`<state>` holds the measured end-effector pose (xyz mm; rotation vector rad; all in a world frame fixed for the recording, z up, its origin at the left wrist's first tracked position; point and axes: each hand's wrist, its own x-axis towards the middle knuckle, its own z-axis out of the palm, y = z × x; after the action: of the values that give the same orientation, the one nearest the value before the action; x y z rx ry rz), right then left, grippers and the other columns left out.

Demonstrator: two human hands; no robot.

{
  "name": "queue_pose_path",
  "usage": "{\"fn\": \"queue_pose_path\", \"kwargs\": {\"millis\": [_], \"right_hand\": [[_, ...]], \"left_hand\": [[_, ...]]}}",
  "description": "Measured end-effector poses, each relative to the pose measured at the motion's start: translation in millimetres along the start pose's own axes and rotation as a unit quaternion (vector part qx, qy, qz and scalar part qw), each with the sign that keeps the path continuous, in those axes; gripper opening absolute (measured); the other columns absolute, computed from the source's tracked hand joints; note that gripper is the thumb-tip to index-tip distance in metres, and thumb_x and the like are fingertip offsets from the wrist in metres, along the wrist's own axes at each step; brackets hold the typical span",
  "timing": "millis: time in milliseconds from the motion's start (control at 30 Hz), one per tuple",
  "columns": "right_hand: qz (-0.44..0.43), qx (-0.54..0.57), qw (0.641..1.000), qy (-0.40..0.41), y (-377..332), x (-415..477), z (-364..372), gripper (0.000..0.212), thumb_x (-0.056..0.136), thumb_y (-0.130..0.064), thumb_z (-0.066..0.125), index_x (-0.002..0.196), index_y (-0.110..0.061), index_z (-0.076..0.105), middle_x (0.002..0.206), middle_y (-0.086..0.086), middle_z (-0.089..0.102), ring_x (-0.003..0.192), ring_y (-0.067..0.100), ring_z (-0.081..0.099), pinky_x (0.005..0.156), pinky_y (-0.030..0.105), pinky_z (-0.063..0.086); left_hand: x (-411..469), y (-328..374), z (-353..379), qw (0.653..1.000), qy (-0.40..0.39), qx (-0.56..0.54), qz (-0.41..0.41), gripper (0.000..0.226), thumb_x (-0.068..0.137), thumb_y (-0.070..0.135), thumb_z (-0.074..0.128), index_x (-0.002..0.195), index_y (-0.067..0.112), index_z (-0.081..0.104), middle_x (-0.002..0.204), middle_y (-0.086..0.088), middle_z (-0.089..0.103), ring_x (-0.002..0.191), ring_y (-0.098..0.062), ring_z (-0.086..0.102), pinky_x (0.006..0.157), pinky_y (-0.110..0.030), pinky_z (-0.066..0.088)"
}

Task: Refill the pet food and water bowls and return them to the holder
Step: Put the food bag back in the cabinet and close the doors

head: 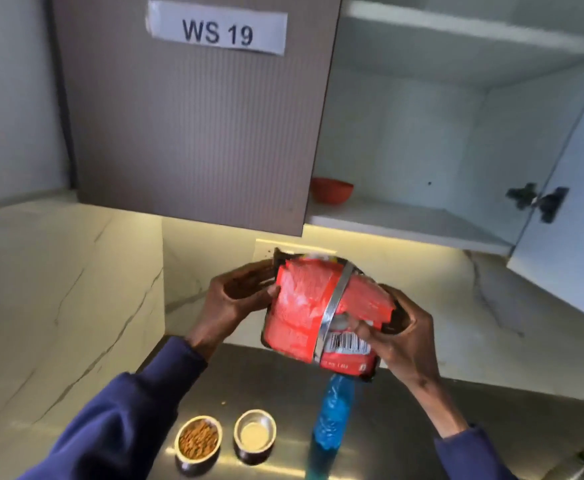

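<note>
I hold a red pet food bag (304,306) with a silver band around it, chest-high above the counter. My left hand (238,296) grips its left side and my right hand (390,337) grips its lower right near the barcode. Below on the steel counter stand two small metal bowls: the left bowl (198,441) is full of brown kibble, the right bowl (255,434) shows only a pale bottom. A blue plastic water bottle (330,417) stands upright just right of the bowls, under the bag. No holder is in view.
Overhead, a closed cabinet door (193,133) labelled WS 19 hangs at left. The cabinet at right is open, with a red bowl (332,190) on its lower shelf (404,220) and its door (567,209) swung out at right. Marble walls surround the counter (283,386).
</note>
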<state>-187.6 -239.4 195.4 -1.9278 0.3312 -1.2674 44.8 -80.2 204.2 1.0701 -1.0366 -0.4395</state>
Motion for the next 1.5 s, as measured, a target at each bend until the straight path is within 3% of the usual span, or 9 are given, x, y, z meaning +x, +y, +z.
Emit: {"fn": "queue_pose_path", "kwargs": {"millis": [233,433,567,667,767,867,1067,1167,1500], "right_hand": [[-0.033,-0.059,0.990,0.126,-59,78,-76,0.039,0.065,-0.053,0.090,0.099,-0.041,0.075,0.098,-0.013,0.080,0.083,0.013,0.079,0.067,0.028,0.063],[-0.024,-0.135,0.956,0.259,-75,149,-138,0.059,0.063,-0.056,0.090,0.105,-0.017,0.077,0.087,-0.012,0.078,0.070,0.000,0.075,0.056,0.018,0.059],[-0.008,-0.248,0.916,0.317,-71,180,-145,0.057,0.065,-0.051,0.086,0.104,-0.012,0.074,0.096,0.004,0.079,0.081,0.019,0.076,0.072,0.036,0.063],[0.035,-0.320,0.900,0.294,-47,191,-135,0.059,0.074,-0.044,0.083,0.115,-0.006,0.064,0.107,0.013,0.076,0.095,0.031,0.073,0.078,0.031,0.055],[0.095,-0.315,0.920,0.211,-23,207,-123,0.070,0.085,-0.043,0.074,0.135,-0.005,0.042,0.127,0.018,0.068,0.108,0.036,0.070,0.085,0.038,0.057],[0.113,-0.339,0.925,0.124,-10,232,-113,0.079,0.084,-0.035,0.076,0.141,-0.008,0.029,0.135,0.019,0.060,0.119,0.041,0.063,0.096,0.055,0.056],[0.068,-0.345,0.933,0.073,4,248,-106,0.082,0.090,-0.030,0.076,0.150,-0.009,0.025,0.143,0.019,0.056,0.125,0.040,0.061,0.093,0.046,0.055],[0.060,-0.333,0.937,0.088,-6,242,-104,0.093,0.092,-0.025,0.074,0.158,-0.008,0.011,0.144,0.020,0.057,0.128,0.040,0.060,0.100,0.051,0.051],[-0.105,-0.411,0.899,0.113,-89,95,-136,0.076,0.096,-0.025,0.066,0.158,-0.020,0.022,0.150,0.012,0.055,0.134,0.029,0.057,0.102,0.047,0.053]], "left_hand": [[61,46,70,0.992,-0.085,0.012,0.097,0.061,0.084,-0.010,0.073,0.141,0.001,0.056,0.141,-0.007,0.064,0.132,-0.019,0.061,0.108,-0.035,0.052],[104,56,88,0.911,0.010,0.306,0.276,0.053,0.085,0.003,0.077,0.135,0.016,0.065,0.141,0.018,0.056,0.130,0.017,0.048,0.116,-0.021,0.040],[122,42,69,0.787,0.093,0.527,0.307,0.070,0.093,-0.006,0.062,0.156,0.010,0.036,0.168,-0.009,0.023,0.158,-0.027,0.018,0.126,-0.043,0.026],[127,27,57,0.758,0.087,0.579,0.289,0.081,0.094,-0.007,0.058,0.161,0.007,0.014,0.171,-0.013,0.001,0.159,-0.033,0.000,0.128,-0.053,0.016],[132,15,49,0.730,0.102,0.595,0.319,0.094,0.081,-0.026,0.055,0.161,0.006,0.018,0.171,-0.014,0.005,0.159,-0.036,0.003,0.125,-0.057,0.022],[139,6,44,0.722,0.117,0.591,0.341,0.101,0.075,-0.032,0.055,0.161,0.008,0.021,0.172,-0.011,0.009,0.159,-0.034,0.006,0.123,-0.056,0.029],[143,1,42,0.718,0.111,0.597,0.338,0.110,0.071,-0.032,0.060,0.162,0.013,0.019,0.173,-0.006,0.007,0.160,-0.030,0.005,0.122,-0.054,0.033],[143,4,40,0.721,0.103,0.600,0.332,0.107,0.074,-0.027,0.062,0.162,0.014,0.018,0.173,-0.006,0.006,0.160,-0.030,0.005,0.121,-0.053,0.035],[121,19,41,0.707,0.069,0.658,0.250,0.087,0.096,0.005,0.059,0.163,0.012,0.005,0.172,-0.013,-0.004,0.159,-0.036,0.000,0.125,-0.057,0.024]]}}
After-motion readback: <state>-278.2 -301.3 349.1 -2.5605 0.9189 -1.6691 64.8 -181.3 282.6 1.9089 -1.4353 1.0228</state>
